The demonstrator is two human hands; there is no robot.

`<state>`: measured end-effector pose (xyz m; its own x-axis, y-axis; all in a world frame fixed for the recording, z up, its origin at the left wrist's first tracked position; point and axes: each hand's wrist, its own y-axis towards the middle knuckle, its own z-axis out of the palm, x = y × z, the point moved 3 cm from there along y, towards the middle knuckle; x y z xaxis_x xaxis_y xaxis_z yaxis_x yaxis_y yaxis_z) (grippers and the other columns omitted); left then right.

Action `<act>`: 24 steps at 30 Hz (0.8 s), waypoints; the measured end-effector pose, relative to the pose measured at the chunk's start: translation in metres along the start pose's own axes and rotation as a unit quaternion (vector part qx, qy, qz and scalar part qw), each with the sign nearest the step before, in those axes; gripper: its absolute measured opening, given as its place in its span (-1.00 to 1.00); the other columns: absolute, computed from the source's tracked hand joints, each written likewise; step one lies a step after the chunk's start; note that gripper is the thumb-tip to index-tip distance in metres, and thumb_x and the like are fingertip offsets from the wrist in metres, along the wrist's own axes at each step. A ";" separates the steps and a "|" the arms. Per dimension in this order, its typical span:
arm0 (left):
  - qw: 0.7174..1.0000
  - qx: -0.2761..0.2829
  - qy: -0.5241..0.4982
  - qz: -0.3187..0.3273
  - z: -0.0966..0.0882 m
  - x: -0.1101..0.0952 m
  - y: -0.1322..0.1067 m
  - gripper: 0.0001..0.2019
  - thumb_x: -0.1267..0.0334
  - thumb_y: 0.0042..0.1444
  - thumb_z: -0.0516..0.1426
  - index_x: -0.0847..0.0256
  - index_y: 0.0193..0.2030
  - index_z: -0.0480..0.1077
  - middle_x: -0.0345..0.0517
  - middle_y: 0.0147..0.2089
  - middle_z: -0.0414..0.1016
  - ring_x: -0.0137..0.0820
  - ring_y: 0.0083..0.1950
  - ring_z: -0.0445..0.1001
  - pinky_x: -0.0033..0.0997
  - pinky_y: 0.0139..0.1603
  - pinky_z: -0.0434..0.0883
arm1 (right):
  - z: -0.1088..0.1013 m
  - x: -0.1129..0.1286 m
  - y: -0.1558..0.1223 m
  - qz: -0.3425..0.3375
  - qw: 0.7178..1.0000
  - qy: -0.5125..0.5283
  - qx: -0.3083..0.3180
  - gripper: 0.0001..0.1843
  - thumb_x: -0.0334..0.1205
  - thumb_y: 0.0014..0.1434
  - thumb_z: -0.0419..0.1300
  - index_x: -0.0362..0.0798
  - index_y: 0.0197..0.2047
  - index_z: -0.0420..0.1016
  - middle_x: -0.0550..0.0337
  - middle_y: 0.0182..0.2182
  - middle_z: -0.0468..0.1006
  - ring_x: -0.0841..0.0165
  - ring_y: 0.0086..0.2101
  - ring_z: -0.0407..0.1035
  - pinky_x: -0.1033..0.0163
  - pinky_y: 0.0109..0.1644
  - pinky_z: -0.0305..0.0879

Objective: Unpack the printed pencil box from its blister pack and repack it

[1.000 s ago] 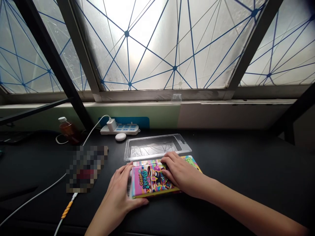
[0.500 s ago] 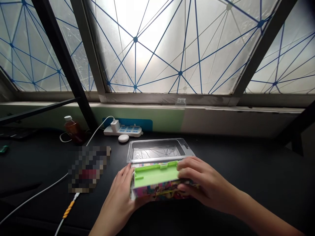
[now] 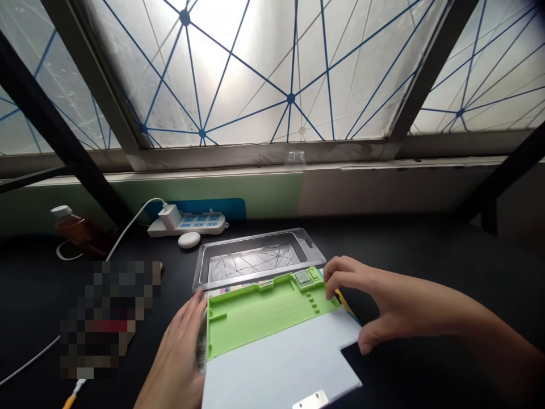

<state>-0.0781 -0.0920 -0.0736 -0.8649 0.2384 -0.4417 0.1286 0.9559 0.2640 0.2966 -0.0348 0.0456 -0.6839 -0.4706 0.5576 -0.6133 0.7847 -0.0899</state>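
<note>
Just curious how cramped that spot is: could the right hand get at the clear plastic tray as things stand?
Probably yes: the right hand is at the right edge of the green case; the clear plastic tray lies just beyond, its right end uncovered.

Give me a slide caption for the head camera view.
Left hand and right hand flank an open green-lined box, clear plastic tray beyond.

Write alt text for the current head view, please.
The left hand holds an open case, green inside, its white-lined lid extending toward the viewer; the open right hand is at the case's right edge. A clear plastic tray lies behind it on a black desk.
</note>
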 end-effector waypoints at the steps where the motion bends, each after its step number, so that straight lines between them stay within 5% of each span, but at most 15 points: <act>1: 1.000 0.004 0.001 0.006 0.000 0.000 0.000 -0.13 0.08 0.06 0.25 0.02 0.49 0.02 0.05 0.53 0.09 0.07 0.48 0.17 0.12 0.35 0.34 | 0.000 -0.001 -0.001 0.005 1.000 -0.006 -0.005 -0.35 -0.01 -0.18 0.56 0.25 0.03 0.57 0.20 0.17 0.44 0.08 0.03 0.49 0.16 -0.01 0.53; 5: 1.000 -0.012 -0.001 0.018 0.001 -0.001 0.000 -0.10 -0.01 0.04 0.26 0.03 0.49 -0.01 0.13 0.51 0.13 0.10 0.46 0.19 0.10 0.35 0.31 | -0.001 -0.003 -0.001 0.009 1.000 -0.017 0.012 -0.20 0.00 -0.08 0.51 0.25 0.24 0.41 0.15 0.25 0.40 0.07 0.05 0.48 0.14 0.01 0.52; 14: 1.000 -0.018 -0.023 -0.001 -0.006 -0.015 0.003 -0.21 -0.16 0.14 0.23 0.03 0.45 0.11 0.14 0.48 0.17 0.11 0.46 0.17 0.21 0.37 0.27 | -0.004 -0.013 0.014 0.049 0.998 0.030 -0.027 -0.64 0.09 0.24 0.25 0.09 0.01 0.53 0.12 0.00 0.60 0.11 0.01 0.48 0.09 0.08 0.42; 20: 0.999 -0.044 -0.029 0.003 -0.005 -0.014 0.001 -0.23 -0.06 0.11 0.27 0.10 0.42 0.15 0.15 0.46 0.22 0.10 0.43 0.22 0.19 0.39 0.24 | 0.016 -0.015 0.013 0.047 0.998 0.006 -0.034 -0.21 -0.12 -0.03 0.43 0.15 0.29 0.35 0.11 0.08 0.58 0.09 -0.03 0.51 0.16 -0.01 0.45; 24: 0.998 -0.053 -0.045 -0.001 -0.008 -0.017 0.001 -0.22 -0.04 0.11 0.27 0.08 0.43 0.15 0.11 0.45 0.25 0.09 0.43 0.24 0.19 0.38 0.26 | 0.027 -0.009 0.016 0.060 0.996 -0.016 -0.060 -0.23 -0.21 0.01 0.38 0.12 0.30 0.31 0.10 -0.02 0.61 0.11 -0.07 0.52 0.20 -0.06 0.41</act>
<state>-0.0670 -0.0960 -0.0590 -0.8175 0.2545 -0.5167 0.0704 0.9345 0.3490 0.2827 -0.0290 0.0172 -0.7628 -0.3824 0.5214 -0.4767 0.8774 -0.0538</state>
